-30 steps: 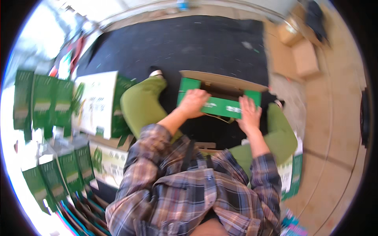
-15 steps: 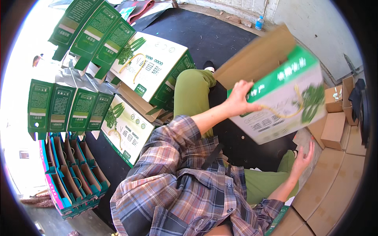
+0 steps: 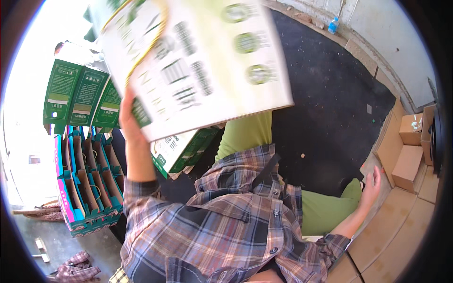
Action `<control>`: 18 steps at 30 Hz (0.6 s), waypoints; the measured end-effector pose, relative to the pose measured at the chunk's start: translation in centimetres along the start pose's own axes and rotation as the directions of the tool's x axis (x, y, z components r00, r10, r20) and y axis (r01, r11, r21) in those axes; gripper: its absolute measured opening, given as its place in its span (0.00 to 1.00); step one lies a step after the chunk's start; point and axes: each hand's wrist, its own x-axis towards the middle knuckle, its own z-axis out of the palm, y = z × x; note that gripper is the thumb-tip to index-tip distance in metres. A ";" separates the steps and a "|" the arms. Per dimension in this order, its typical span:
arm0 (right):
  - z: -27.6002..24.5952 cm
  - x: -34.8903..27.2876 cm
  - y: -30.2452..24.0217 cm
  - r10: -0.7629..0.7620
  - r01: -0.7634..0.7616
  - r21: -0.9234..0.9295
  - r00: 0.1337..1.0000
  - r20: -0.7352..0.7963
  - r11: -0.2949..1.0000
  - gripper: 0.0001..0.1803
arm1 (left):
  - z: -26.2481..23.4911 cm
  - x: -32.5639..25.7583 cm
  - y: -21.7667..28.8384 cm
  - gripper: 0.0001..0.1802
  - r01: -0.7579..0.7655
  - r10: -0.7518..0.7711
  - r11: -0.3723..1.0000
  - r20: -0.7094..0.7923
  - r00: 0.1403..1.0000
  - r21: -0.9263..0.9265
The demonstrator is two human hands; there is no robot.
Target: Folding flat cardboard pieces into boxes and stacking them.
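One box (image 3: 198,66) slants beyond the left hand (image 3: 133,125), fingers clamped on its edge; the right hand (image 3: 369,192) has fingers apart.

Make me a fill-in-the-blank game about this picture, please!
1. The left hand grips a white box, while the right hand holds ____.
2. The trousers are coloured ____.
3. The mat on the floor is coloured ____.
4. The bottle near the wall is coloured ____.

Missing words: nothing; green; black; blue.
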 end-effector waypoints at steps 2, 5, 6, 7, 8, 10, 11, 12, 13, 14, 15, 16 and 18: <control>0.2 0.7 0.1 0.027 -0.028 0.045 1.000 0.015 0.999 0.22 | -4.7 -3.0 1.6 0.30 -0.021 0.026 0.998 -0.082 0.996 0.058; 0.1 1.5 1.8 0.058 -0.063 0.115 0.997 0.053 0.991 0.23 | -10.9 -8.1 3.6 0.32 0.032 -0.020 0.998 -0.194 0.981 0.059; 0.5 1.6 1.7 0.065 -0.072 0.117 0.996 0.063 0.990 0.23 | -12.3 -9.7 4.0 0.33 0.052 -0.037 0.997 -0.257 0.966 0.051; 0.6 1.7 1.2 0.092 -0.101 0.118 0.993 0.074 0.988 0.23 | -13.7 -11.2 4.0 0.32 0.085 -0.067 0.995 -0.269 0.961 0.054; 0.4 1.5 0.8 0.116 -0.125 0.117 0.990 0.080 0.985 0.23 | -15.1 -12.4 3.7 0.32 0.117 -0.099 0.992 -0.277 0.956 0.050; -0.1 2.2 2.6 0.102 -0.113 0.117 0.990 0.098 0.987 0.23 | -18.5 -14.8 1.9 0.32 0.107 -0.061 0.991 -0.426 0.902 0.086; -0.1 2.4 3.3 0.087 -0.102 0.122 0.989 0.121 0.987 0.22 | -19.6 -15.7 1.0 0.32 0.115 -0.072 0.991 -0.442 0.894 0.070; -0.2 2.2 3.4 0.091 -0.107 0.120 0.988 0.128 0.987 0.22 | -20.7 -16.8 0.2 0.32 0.123 -0.084 0.991 -0.461 0.883 0.056; -0.1 2.1 2.9 0.124 -0.141 0.130 0.984 0.131 0.981 0.22 | -22.6 -17.6 -0.4 0.32 0.147 -0.119 0.989 -0.442 0.889 0.029; 0.1 2.2 2.5 0.155 -0.174 0.140 0.979 0.135 0.975 0.23 | -24.5 -18.1 -1.1 0.32 0.169 -0.153 0.986 -0.423 0.893 0.001; 0.0 2.0 2.2 0.157 -0.175 0.134 0.978 0.137 0.975 0.23 | -25.5 -18.4 -1.8 0.31 0.181 -0.162 0.983 -0.440 0.883 0.002; 0.0 1.9 1.9 0.176 -0.191 0.112 0.976 0.129 0.975 0.23 | -26.5 -18.5 -2.5 0.31 0.214 -0.186 0.977 -0.486 0.854 0.003; 0.0 2.0 2.2 0.195 -0.206 0.096 0.974 0.115 0.974 0.23 | -29.7 -18.3 -3.9 0.31 0.254 -0.182 0.965 -0.523 0.833 0.068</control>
